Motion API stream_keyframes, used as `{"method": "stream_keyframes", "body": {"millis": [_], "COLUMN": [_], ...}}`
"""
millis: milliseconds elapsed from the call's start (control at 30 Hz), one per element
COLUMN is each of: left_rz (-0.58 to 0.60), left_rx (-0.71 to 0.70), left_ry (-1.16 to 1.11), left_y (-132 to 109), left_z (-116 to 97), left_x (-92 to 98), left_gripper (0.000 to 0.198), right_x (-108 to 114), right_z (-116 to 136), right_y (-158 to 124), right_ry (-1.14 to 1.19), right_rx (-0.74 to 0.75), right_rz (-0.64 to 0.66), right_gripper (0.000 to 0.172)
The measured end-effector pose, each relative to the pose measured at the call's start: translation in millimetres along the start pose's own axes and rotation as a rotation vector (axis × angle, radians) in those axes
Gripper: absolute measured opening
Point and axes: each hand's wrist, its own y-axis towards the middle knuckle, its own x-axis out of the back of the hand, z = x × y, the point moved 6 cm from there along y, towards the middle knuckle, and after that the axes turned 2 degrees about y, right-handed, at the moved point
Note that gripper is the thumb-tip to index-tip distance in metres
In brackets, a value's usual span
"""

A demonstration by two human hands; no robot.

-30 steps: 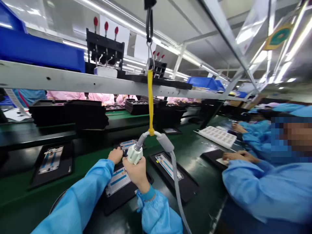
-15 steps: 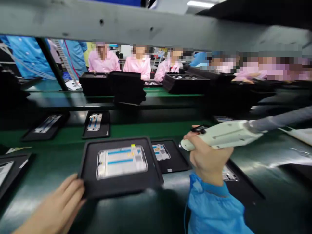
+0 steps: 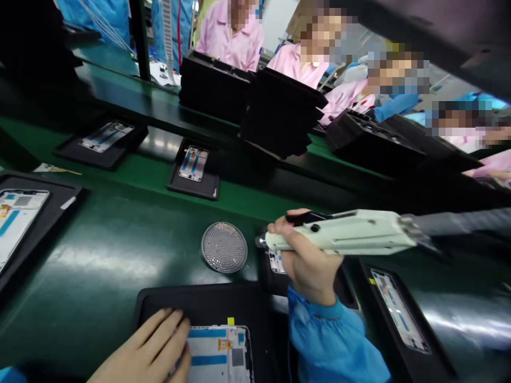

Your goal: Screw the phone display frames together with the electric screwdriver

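Head view (12 is the top, hours from its middle)
Left hand: at 7 o'clock, the left hand [image 3: 147, 351] lies with its fingers together over the left edge of a phone frame [image 3: 211, 348]; whether it grips cannot be told.
Phone frame: near 6 o'clock, blue strips and a yellow tab showing, inside a black tray [image 3: 223, 306]; the bottom edge cuts it off.
Right hand: between 4 and 5, the right hand [image 3: 309, 260] is wrapped around a pale electric screwdriver [image 3: 359, 231].
Screwdriver nose: points to 9, near a round dotted dish [image 3: 224, 247]; contact unclear.
Dish: at 7, on the green bench [image 3: 120, 229].
Cord: grey cord [image 3: 463, 221] runs off toward 3.
Neighbouring tray: another tray [image 3: 423, 367] with a frame, at 4.
Beyond: black stacks [image 3: 279, 111] near 12, pink-clad workers [image 3: 231, 37] behind.
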Motion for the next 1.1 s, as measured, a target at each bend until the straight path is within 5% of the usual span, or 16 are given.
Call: {"method": "stream_keyframes", "body": {"millis": [167,533,900,1100], "left_rz": [0.074,0.012,-0.047,-0.027], "left_rx": [-0.120,-0.030,0.070,0.037], "left_ry": [-0.007,-0.104,-0.143,-0.156], "left_y": [38,23,33,32], "left_z": [8,1,8,7], "left_x": [-20.8,-43.3,-32.9,-30.7], "left_gripper": [0.021,0.019,0.033,0.019], "right_x": [-28,-30,-29,-32], "right_z": [-35,-55,-52,-57], "right_y": [2,-2,-4,-4], "right_ry": [0.020,-0.044,-0.059,-0.075], "right_rx": [-0.084,-0.141,-0.086,-0.103], "right_rz": [0.077,0.139,0.136,0.152], "right_gripper": [0.021,0.019,0.018,0.014]}}
